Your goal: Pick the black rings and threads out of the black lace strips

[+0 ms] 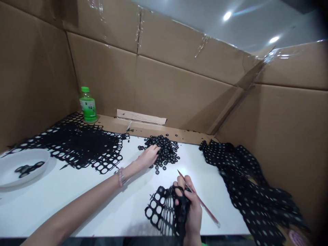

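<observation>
While the left hand lies on the ring pile near the far edge of the desk, fingers together, the right hand pinches black mesh and a thin rod (mesh is light and soft; hold by its edge).

Left hand on black rings, right hand gripping black mesh

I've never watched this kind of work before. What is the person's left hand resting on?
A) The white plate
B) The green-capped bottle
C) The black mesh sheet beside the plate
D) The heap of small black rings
D. The left hand lies against the edge of the heap of small black rings, with its fingertips touching the rings.
</observation>
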`<act>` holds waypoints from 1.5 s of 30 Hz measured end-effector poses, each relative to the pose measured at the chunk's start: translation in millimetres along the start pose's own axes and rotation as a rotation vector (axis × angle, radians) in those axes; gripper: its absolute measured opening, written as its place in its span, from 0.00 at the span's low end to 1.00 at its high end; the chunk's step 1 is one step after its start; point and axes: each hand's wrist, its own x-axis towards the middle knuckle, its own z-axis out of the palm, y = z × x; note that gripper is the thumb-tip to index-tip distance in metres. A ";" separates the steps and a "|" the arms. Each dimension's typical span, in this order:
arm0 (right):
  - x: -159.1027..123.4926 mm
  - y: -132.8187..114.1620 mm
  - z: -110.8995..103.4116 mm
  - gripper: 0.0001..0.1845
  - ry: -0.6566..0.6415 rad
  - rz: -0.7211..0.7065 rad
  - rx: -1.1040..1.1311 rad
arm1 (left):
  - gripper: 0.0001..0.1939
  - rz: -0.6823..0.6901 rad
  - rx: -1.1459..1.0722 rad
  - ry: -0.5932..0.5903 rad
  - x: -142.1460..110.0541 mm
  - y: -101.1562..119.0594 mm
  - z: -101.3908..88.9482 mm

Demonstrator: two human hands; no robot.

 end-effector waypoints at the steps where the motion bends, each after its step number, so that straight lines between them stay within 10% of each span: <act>1: 0.1 0.3 -0.6 0.10 -0.033 0.005 0.017 | 0.15 0.045 -0.055 -0.012 -8.1 9.9 -2.3; 9: 2.8 0.3 -7.4 0.11 -0.012 -0.131 -0.046 | 0.13 0.177 -0.689 -0.255 -69.5 75.2 -19.2; 17: 5.5 0.5 -20.8 0.22 -0.249 -0.051 -0.477 | 0.09 0.119 -0.470 -0.157 -67.9 80.7 -34.9; 25: 14.1 8.1 -15.6 0.21 -0.038 -0.244 -0.764 | 0.08 0.226 -0.187 0.121 -72.6 75.6 -29.3; 33: 11.4 15.4 -15.1 0.19 0.003 -0.244 -0.806 | 0.09 0.157 -0.343 -0.015 -69.5 80.5 -31.1; 45: 3.5 13.2 -7.1 0.17 0.100 -0.060 -0.351 | 0.10 -0.078 -0.041 0.149 5.4 -18.0 1.5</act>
